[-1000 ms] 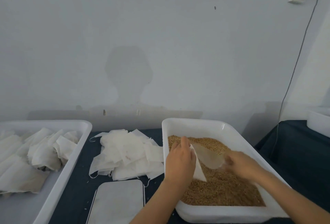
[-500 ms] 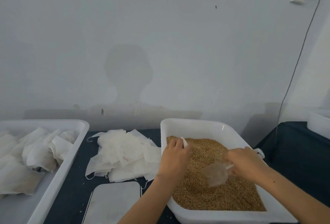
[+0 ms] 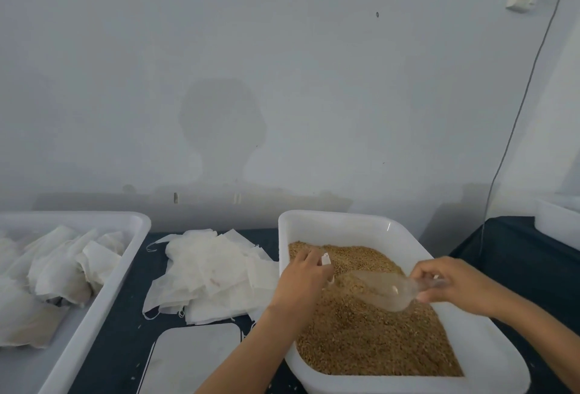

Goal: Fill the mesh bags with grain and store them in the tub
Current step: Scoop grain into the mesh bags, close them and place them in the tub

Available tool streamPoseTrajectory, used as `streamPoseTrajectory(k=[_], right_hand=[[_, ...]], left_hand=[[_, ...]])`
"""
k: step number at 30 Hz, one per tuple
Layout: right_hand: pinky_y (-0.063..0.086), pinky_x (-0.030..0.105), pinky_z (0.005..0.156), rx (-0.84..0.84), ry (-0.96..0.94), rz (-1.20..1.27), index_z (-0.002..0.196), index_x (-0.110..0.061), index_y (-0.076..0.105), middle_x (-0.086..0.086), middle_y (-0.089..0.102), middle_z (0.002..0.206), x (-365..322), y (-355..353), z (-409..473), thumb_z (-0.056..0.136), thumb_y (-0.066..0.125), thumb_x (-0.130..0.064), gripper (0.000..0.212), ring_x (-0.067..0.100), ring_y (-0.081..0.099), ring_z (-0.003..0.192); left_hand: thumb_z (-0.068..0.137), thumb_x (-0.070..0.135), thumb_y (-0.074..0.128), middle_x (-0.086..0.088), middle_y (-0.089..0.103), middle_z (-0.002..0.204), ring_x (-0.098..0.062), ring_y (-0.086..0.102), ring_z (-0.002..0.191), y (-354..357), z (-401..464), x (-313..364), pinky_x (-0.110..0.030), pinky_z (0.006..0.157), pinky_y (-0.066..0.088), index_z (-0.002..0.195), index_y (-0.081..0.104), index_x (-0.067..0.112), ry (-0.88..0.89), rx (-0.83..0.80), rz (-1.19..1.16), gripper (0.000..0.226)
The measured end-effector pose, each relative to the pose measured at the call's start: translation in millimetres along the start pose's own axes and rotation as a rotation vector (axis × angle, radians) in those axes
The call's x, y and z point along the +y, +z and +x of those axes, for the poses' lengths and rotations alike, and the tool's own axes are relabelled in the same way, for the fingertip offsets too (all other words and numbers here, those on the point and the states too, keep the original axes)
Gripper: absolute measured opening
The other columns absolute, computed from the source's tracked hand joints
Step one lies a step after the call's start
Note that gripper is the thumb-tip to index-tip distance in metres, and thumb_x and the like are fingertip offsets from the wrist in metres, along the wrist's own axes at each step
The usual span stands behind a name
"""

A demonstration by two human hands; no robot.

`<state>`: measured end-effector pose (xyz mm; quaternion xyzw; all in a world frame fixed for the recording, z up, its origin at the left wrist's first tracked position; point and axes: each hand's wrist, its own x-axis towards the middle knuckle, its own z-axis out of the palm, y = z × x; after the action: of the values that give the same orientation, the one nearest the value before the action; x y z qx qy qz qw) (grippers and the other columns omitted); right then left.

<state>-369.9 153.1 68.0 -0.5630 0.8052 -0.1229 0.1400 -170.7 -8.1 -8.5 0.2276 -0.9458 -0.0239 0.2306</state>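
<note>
Head-camera view, looking down at a dark-covered table against a pale wall. The landmark is a white grain tub, heaped with golden-brown grain. Over it, the right hand grips the handle of a clear plastic scoop, which lies nearly level above the grain with grain showing inside it and its mouth pointing toward the left hand. That left hand, at the tub's left edge, has its fingers curled around a white mesh bag — only a small corner of it shows, so the bag's opening cannot be seen. Just left of the tub lies a loose pile of empty mesh bags; farther left, a second white storage tub holds bags that look filled. In front of the pile sits a flat white plate, perhaps a scale. To pour well, the bag mouth likely needs holding wide and low over the grain — any spill then falls back into the tub — while the scoop tilts slowly.
</note>
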Motion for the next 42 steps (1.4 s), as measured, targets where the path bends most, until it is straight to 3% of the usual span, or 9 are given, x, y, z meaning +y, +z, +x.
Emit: streamPoseTrajectory(k=[6, 12, 20, 23, 25, 29, 36, 40, 42], right_hand=[[0.045, 0.036, 0.094, 0.069, 0.042, -0.120, 0.090, -0.029, 0.067, -0.014, 0.066, 0.099, -15, -21, -4, 0.083, 0.070, -0.029, 0.008, 0.005, 0.058, 0.100], [0.046, 0.033, 0.089, 0.075, 0.067, -0.255, 0.085, -0.037, 0.061, -0.018, 0.062, 0.101, -27, -29, -1, 0.082, 0.070, -0.033, 0.010, 0.004, 0.056, 0.102], [0.046, 0.033, 0.081, 0.098, 0.092, -0.512, 0.074, -0.041, 0.051, -0.019, 0.056, 0.083, -45, -35, 9, 0.084, 0.065, -0.035, 0.018, 0.006, 0.057, 0.088], [0.027, 0.020, 0.059, 0.162, 0.046, -0.664, 0.067, -0.036, 0.046, -0.018, 0.049, 0.071, -56, -38, 15, 0.086, 0.062, -0.031, 0.025, -0.002, 0.050, 0.071], [0.020, 0.019, 0.056, 0.177, -0.010, -0.716, 0.075, -0.037, 0.052, -0.018, 0.053, 0.073, -61, -39, 18, 0.087, 0.062, -0.027, 0.018, -0.004, 0.049, 0.069], [0.034, 0.024, 0.079, 0.201, -0.051, -0.744, 0.099, -0.032, 0.063, -0.014, 0.065, 0.096, -66, -40, 22, 0.086, 0.065, -0.027, 0.015, 0.006, 0.060, 0.091], [0.035, 0.022, 0.062, 0.153, 0.039, -0.660, 0.091, -0.033, 0.061, -0.012, 0.063, 0.089, -61, -37, 20, 0.085, 0.063, -0.025, 0.011, 0.008, 0.060, 0.084], [0.047, 0.029, 0.081, 0.027, 0.127, -0.458, 0.092, -0.029, 0.056, -0.014, 0.054, 0.095, -46, -30, 15, 0.088, 0.063, -0.033, 0.010, 0.009, 0.055, 0.091], [0.047, 0.028, 0.080, -0.019, 0.146, -0.338, 0.088, -0.023, 0.053, -0.009, 0.056, 0.094, -39, -27, 11, 0.090, 0.061, -0.030, 0.011, 0.009, 0.057, 0.087]], left_hand=[[0.092, 0.003, 0.053, -0.002, 0.052, 0.115, -0.018, 0.042, 0.106, 3, 1, 1, -0.028, 0.089, 0.037, 0.112, 0.055, 0.014, 0.111, -0.064, -0.033, 0.023], [0.093, 0.011, 0.053, -0.003, 0.058, 0.103, -0.016, 0.045, 0.095, 4, 1, 3, -0.023, 0.074, 0.034, 0.100, 0.051, 0.011, 0.113, -0.002, -0.150, 0.007], [0.090, 0.014, 0.060, -0.001, 0.058, 0.098, -0.013, 0.048, 0.092, 5, 1, 0, -0.019, 0.075, 0.036, 0.092, 0.060, 0.012, 0.156, 0.064, -0.261, 0.003], [0.089, 0.014, 0.061, 0.000, 0.058, 0.095, -0.010, 0.046, 0.087, 7, 1, -1, -0.019, 0.073, 0.036, 0.090, 0.060, 0.012, 0.161, 0.082, -0.276, 0.002], [0.089, 0.016, 0.061, 0.000, 0.058, 0.094, -0.010, 0.045, 0.086, 8, 0, -1, -0.021, 0.073, 0.038, 0.089, 0.060, 0.013, 0.164, 0.087, -0.275, 0.003], [0.089, 0.017, 0.060, 0.000, 0.057, 0.093, -0.012, 0.046, 0.088, 10, 0, -2, -0.027, 0.076, 0.043, 0.087, 0.058, 0.013, 0.157, 0.088, -0.260, 0.005], [0.091, 0.013, 0.058, 0.001, 0.056, 0.096, -0.013, 0.047, 0.088, 10, -1, -3, -0.024, 0.075, 0.040, 0.091, 0.056, 0.011, 0.120, 0.106, -0.285, 0.003], [0.095, 0.006, 0.049, 0.009, 0.040, 0.088, -0.009, 0.034, 0.079, 9, -3, -2, -0.017, 0.068, 0.025, 0.088, 0.042, 0.017, 0.067, 0.175, -0.271, 0.015], [0.093, -0.002, 0.046, 0.009, 0.037, 0.086, -0.009, 0.032, 0.075, 7, -3, -1, -0.019, 0.066, 0.027, 0.090, 0.039, 0.019, 0.014, 0.202, -0.302, 0.022]])
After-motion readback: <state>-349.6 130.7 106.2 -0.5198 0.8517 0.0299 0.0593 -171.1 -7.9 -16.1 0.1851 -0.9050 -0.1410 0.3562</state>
